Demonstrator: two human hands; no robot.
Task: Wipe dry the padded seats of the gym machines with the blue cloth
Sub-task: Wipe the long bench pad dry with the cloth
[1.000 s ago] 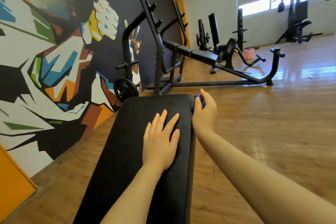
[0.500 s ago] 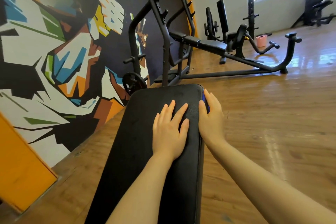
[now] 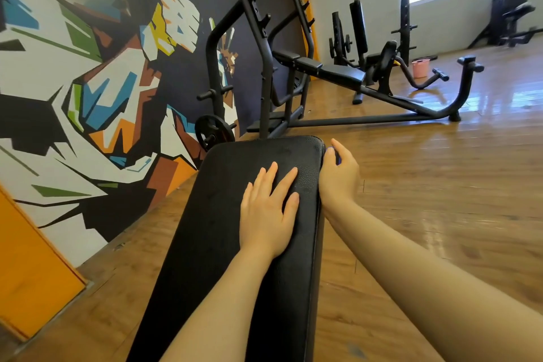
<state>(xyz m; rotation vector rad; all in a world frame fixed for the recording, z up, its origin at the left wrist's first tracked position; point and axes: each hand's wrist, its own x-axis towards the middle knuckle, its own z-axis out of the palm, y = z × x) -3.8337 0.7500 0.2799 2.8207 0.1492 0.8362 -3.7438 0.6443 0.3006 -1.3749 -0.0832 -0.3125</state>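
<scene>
A long black padded bench seat (image 3: 223, 214) runs away from me. My left hand (image 3: 267, 211) rests flat on its top, fingers straight and spread. My right hand (image 3: 340, 176) sits against the seat's right side edge near the far corner, with the thumb on the top rim and the fingers down the side. It holds the blue cloth (image 3: 338, 159), of which only a small sliver shows between thumb and fingers; the rest is hidden behind the hand.
A black rack with a weight plate (image 3: 213, 132) stands just beyond the seat, against the mural wall. Behind it is another black bench machine (image 3: 340, 72), and a pink bucket (image 3: 420, 67) stands on the glossy wooden floor. Open floor lies to the right.
My right hand has stayed on the seat's right edge near the far corner, and less of the blue cloth shows now. My left hand has stayed flat on the pad. My view has shifted.
</scene>
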